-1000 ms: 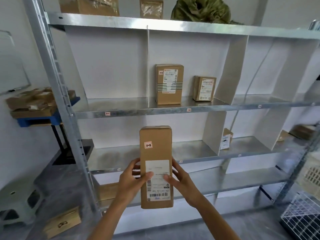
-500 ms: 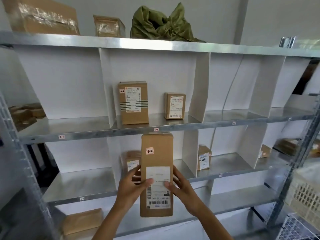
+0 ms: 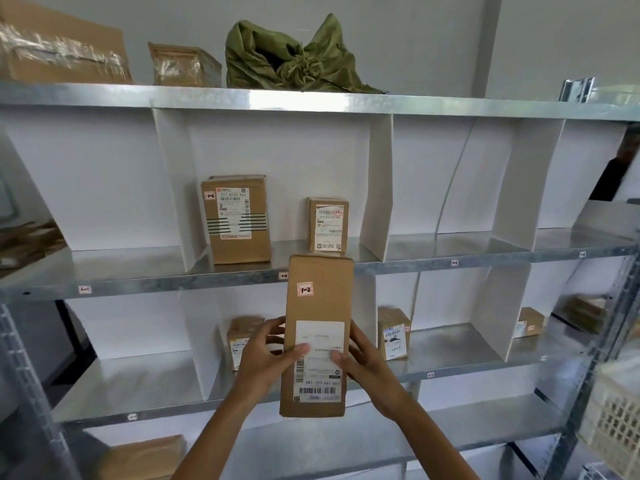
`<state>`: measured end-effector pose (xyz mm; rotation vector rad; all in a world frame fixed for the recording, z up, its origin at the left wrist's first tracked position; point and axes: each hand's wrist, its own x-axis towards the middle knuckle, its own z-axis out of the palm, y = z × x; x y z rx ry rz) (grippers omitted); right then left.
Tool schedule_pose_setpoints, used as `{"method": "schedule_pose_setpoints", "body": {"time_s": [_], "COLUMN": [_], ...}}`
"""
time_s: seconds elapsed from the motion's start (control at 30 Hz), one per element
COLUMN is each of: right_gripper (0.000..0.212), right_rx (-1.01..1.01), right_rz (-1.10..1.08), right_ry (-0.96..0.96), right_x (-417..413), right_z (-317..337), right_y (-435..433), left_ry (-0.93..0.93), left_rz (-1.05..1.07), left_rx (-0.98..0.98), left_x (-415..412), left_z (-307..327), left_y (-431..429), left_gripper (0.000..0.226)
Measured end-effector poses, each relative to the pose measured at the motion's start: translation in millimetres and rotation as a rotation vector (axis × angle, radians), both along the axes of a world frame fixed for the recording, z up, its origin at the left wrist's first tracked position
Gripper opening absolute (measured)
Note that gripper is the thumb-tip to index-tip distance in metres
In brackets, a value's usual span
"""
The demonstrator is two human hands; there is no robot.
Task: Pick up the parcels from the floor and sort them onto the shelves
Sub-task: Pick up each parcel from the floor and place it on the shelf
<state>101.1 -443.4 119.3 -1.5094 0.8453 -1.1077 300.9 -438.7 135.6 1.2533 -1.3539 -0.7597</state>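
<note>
I hold a tall brown parcel (image 3: pixel 320 306) upright in front of the metal shelves (image 3: pixel 138 284). It bears a pink tag reading 1-2 and a white shipping label. My left hand (image 3: pixel 265 355) grips its left edge with the thumb across the label. My right hand (image 3: pixel 363 362) grips the right edge, thumb on the label too. The parcel's top reaches the edge of the shelf bay tagged 1-2 (image 3: pixel 283 275). In that bay stand a larger brown box (image 3: pixel 239 220) and a smaller box (image 3: pixel 328 225).
White dividers (image 3: pixel 375 188) split each shelf into bays. Lower bays hold small boxes (image 3: pixel 393 334). On the top shelf lie two taped boxes (image 3: pixel 183 65) and a green sack (image 3: pixel 294 58). A cream crate (image 3: pixel 613 410) stands at the right.
The view has moved closer to the shelves and shifted right. Both hands have lifted the parcel slightly, so its top now overlaps the 1-2 shelf edge. The grip is unchanged.
</note>
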Motion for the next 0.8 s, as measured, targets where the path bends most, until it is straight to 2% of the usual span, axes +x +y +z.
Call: {"method": "schedule_pose_setpoints", "body": {"time_s": [0.1, 0.27, 0.5, 0.63, 0.8], "right_gripper": [0.063, 0.063, 0.062, 0.054, 0.044], "right_rx": [-0.012, -0.008, -0.064, -0.146, -0.141], "right_rz": [0.004, 0.025, -0.017, -0.039, -0.071], "right_ry": [-0.009, -0.031, 0.024, 0.094, -0.004], "right_x": [-3, -6, -6, -3, 2], "right_z": [3, 8, 18, 42, 75], "right_y": [-9, -25, -63, -90, -125], "left_ry": [-0.015, -0.015, 0.038, 0.179, 0.308], "left_rz": [0.004, -0.070, -0.124, -0.108, -0.128], "left_rx": [-0.018, 0.011, 0.011, -0.037, -0.100], "left_x": [-4, -3, -2, -1, 3], "left_z": [6, 9, 19, 29, 57], "left_y": [-9, -31, -68, -90, -120], "left_gripper": [0.055, 0.076, 0.065, 0.062, 0.061]}}
